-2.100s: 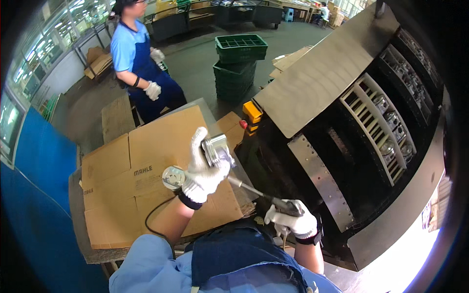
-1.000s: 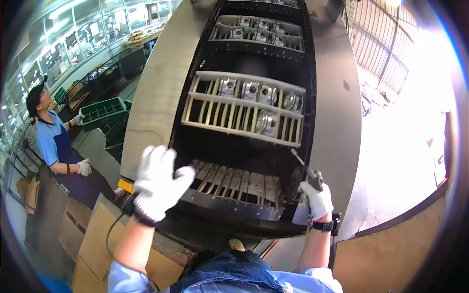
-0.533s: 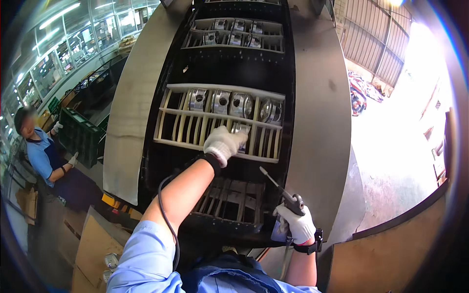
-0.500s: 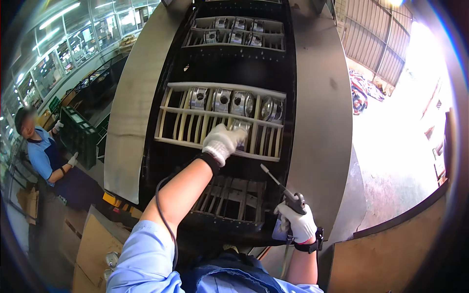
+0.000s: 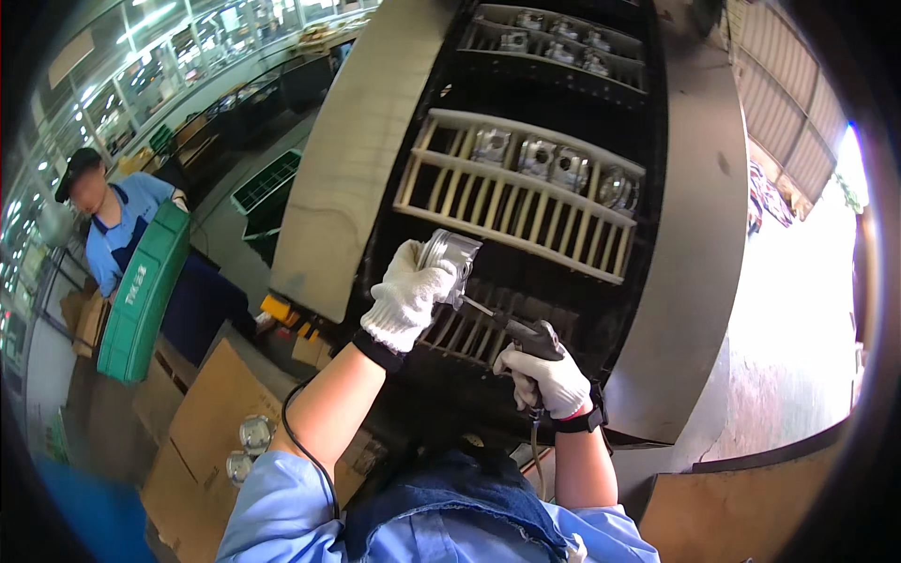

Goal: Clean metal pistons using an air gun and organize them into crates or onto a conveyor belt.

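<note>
A shiny metal piston (image 5: 452,255) is gripped in my gloved left hand (image 5: 405,298), lifted over the dark conveyor. My gloved right hand (image 5: 552,377) is wrapped round an air blow gun (image 5: 533,338) with a hose below it. The gun's thin nozzle points left, its tip close to the piston's lower side. Beyond my hands, a slatted white rack (image 5: 521,199) on the conveyor holds several more pistons (image 5: 538,158) in its far row. Its near row shows only bare slats.
A farther rack (image 5: 554,58) carries more pistons. Metal side panels (image 5: 347,178) (image 5: 699,235) flank the conveyor. On the left a co-worker (image 5: 131,225) holds a green crate (image 5: 143,293). Two pistons (image 5: 255,433) lie on cardboard (image 5: 202,460) at lower left.
My left hand has taken a piston from the rack's near row and brought it back toward me. The blow gun's nozzle has swung toward the piston. The view has turned; the co-worker's crate is tilted upright.
</note>
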{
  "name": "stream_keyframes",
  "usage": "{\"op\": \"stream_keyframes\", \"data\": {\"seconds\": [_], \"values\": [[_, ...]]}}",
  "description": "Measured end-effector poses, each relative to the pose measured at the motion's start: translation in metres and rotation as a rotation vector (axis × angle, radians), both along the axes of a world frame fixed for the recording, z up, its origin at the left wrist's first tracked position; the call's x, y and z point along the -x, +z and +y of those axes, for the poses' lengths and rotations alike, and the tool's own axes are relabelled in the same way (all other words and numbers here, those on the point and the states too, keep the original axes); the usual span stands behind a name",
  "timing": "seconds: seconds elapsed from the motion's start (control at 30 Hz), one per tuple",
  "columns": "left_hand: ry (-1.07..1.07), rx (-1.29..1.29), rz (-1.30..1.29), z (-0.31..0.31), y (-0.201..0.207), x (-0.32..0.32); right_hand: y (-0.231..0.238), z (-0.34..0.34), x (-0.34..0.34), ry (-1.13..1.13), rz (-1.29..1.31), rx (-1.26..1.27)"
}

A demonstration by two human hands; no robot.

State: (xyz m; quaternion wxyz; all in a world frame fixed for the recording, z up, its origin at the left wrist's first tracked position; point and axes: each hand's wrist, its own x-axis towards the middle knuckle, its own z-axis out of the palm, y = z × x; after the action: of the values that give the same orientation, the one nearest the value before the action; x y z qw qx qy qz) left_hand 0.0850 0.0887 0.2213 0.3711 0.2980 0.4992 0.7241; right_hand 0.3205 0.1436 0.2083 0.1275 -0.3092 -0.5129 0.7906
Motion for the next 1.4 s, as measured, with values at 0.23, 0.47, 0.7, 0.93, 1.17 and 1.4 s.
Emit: {"op": "stream_keyframes", "data": {"seconds": [0.23, 0.47, 0.7, 0.93, 1.17, 1.4], "values": [[0.29, 0.117, 0.087, -0.08, 0.0, 0.02, -0.021, -0.04, 0.031, 0.115, 0.125, 0.081], [0.391, -0.243, -0.976, -0.178, -0.021, 0.055, -0.007, -0.098, 0.032, 0.434, 0.097, -0.064], [0.513, -0.312, -0.952, -0.264, -0.033, 0.041, 0.007, -0.141, 0.08, 0.604, -0.041, -0.001], [0.879, 0.008, -0.129, -0.357, -0.059, 0.018, -0.001, -0.161, 0.105, 1.008, -0.096, -0.013], [0.969, 0.805, 1.135, -0.436, -0.044, -0.019, -0.007, -0.179, 0.124, 1.217, -0.198, -0.105], [1.339, 1.295, 0.718, -0.494, -0.091, 0.005, -0.022, -0.181, 0.129, 1.16, -0.183, -0.064]]}}
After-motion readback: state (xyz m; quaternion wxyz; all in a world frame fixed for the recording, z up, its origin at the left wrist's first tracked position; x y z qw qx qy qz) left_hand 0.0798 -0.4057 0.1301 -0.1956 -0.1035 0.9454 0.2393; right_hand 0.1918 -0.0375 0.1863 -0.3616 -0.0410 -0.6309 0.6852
